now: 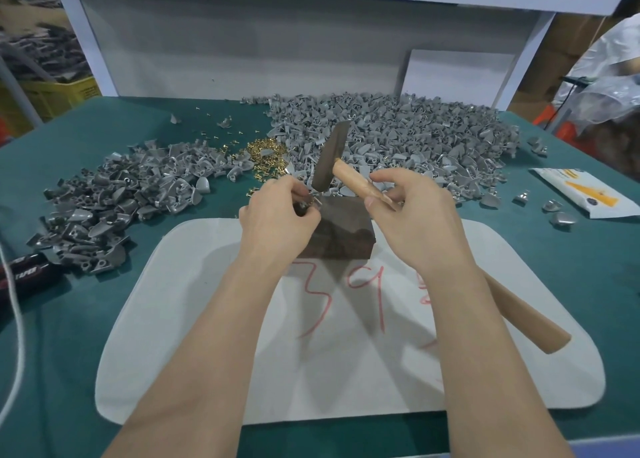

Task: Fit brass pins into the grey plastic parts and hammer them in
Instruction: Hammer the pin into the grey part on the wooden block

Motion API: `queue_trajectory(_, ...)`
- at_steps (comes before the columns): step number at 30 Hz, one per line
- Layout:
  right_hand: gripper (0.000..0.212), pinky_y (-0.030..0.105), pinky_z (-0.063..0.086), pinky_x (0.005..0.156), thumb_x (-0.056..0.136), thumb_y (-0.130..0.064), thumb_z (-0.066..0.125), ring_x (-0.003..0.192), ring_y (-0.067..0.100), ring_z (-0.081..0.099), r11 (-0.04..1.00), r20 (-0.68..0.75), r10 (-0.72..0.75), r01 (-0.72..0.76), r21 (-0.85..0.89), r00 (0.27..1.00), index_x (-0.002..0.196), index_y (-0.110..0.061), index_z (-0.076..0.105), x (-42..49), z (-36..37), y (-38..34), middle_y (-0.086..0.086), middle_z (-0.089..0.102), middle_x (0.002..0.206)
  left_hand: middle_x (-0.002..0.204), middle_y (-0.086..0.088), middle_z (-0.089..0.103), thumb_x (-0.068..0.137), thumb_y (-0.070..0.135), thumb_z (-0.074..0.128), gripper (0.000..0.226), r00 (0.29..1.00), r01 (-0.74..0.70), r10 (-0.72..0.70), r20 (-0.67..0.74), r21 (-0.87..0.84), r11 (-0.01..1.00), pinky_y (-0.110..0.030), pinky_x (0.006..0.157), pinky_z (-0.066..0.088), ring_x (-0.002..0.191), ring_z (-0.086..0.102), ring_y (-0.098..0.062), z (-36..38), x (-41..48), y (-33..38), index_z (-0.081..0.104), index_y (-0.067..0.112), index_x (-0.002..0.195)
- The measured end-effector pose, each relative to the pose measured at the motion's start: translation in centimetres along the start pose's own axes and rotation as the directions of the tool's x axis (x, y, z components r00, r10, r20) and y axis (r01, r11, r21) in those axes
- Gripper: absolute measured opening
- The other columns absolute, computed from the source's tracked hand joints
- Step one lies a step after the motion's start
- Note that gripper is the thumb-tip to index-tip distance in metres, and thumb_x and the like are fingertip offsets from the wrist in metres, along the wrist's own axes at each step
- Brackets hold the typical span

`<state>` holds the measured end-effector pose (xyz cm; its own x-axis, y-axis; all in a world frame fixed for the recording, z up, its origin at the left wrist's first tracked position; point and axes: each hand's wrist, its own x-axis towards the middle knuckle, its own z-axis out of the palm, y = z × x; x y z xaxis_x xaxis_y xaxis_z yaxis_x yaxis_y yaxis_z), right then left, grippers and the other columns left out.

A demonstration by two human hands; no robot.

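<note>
Head view: left grip point(277, 211) pinches a grey part point(302, 207) with a brass pin point(314, 201) at the upper-left corner of the dark block point(343, 237), frame centre. Right grip point(412, 215) grasps the hammer point(330, 156), its head above the block.

Block point(341, 237) on mat point(207, 336), part heaps behind left point(114, 194) and right point(398, 135), pins point(265, 154) between
</note>
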<state>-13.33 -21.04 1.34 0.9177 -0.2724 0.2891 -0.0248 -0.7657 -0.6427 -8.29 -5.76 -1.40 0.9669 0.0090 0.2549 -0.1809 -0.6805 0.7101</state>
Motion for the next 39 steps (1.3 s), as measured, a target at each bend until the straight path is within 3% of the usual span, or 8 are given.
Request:
queue_trajectory(4,0.030,0.037,0.048,0.085,0.089,-0.030,0.057,0.096,0.022,0.059,1.000,-0.003,-0.017,0.017,0.009,1.000,0.117,-0.038,0.059,-0.1,-0.1,0.0,-0.005,0.069,0.095,0.103,0.006,0.066,0.080,0.032,0.064,0.009,0.998,0.055,-0.056,0.005,0.087,0.995,-0.041,0.096,0.043,0.105,0.058,-0.021,-0.7,0.3,-0.3,0.056,0.031,0.085)
queue_trajectory(10,0.031,0.030,0.043,0.074,0.089,-0.031,0.057,0.088,0.017,0.057,0.999,-0.005,-0.053,0.053,0.009,0.999,0.117,-0.044,0.059,-0.1,-0.5,-0.1,-0.014,0.058,0.078,0.094,0.007,0.066,0.084,0.027,0.062,0.008,0.999,0.045,-0.044,-0.005,0.133,0.990,-0.038,0.093,0.039,0.101,0.057,-0.022,-0.4,0.2,-0.3,0.056,0.030,0.079)
queue_trajectory(12,0.031,0.032,0.045,0.076,0.089,-0.030,0.057,0.089,0.018,0.057,0.998,-0.006,-0.054,0.054,0.012,0.999,0.116,-0.044,0.059,-0.2,-0.5,-0.1,-0.015,0.056,0.075,0.096,0.006,0.066,0.084,0.028,0.062,0.007,0.999,0.039,-0.037,-0.018,0.137,0.990,-0.038,0.091,0.037,0.101,0.057,-0.022,-0.3,0.3,-0.4,0.056,0.030,0.081)
queue_trajectory(16,0.031,0.036,0.048,0.086,0.089,-0.029,0.057,0.096,0.021,0.058,0.998,-0.006,-0.058,0.059,0.011,0.998,0.117,-0.043,0.060,-0.4,-0.4,-0.3,-0.011,0.062,0.088,0.102,0.006,0.064,0.081,0.034,0.063,0.010,0.999,0.042,-0.039,-0.030,0.113,0.993,-0.039,0.092,0.036,0.104,0.056,-0.021,0.0,0.4,-0.5,0.058,0.029,0.088)
queue_trajectory(22,0.030,0.037,0.048,0.085,0.089,-0.030,0.058,0.095,0.020,0.058,0.998,-0.019,-0.059,0.060,0.026,0.998,0.115,-0.044,0.060,-0.4,-0.6,-0.5,-0.013,0.057,0.085,0.104,0.004,0.063,0.084,0.039,0.063,0.013,0.997,0.045,-0.038,-0.073,0.110,0.993,-0.040,0.092,0.035,0.105,0.055,-0.023,0.8,0.5,-0.3,0.061,0.028,0.091)
queue_trajectory(29,0.031,0.038,0.048,0.087,0.088,-0.029,0.058,0.094,0.021,0.059,0.998,-0.005,-0.049,0.049,0.028,0.999,0.116,-0.043,0.061,-0.4,-0.4,-0.4,-0.010,0.063,0.086,0.096,0.003,0.064,0.085,0.029,0.060,0.002,0.993,0.018,-0.003,-0.120,0.118,0.993,-0.037,0.088,0.032,0.098,0.056,-0.024,1.2,0.7,0.4,0.061,0.029,0.083)
queue_trajectory(39,0.031,0.040,0.049,0.087,0.088,-0.030,0.058,0.096,0.022,0.059,0.998,0.001,-0.051,0.051,0.040,0.999,0.117,-0.042,0.060,-0.3,-0.3,-0.3,-0.008,0.068,0.093,0.082,0.008,0.055,0.086,0.018,0.058,0.013,0.989,-0.051,0.066,-0.134,0.110,0.993,-0.031,0.080,0.025,0.079,0.048,-0.016,1.2,0.6,0.2,0.055,0.026,0.076)
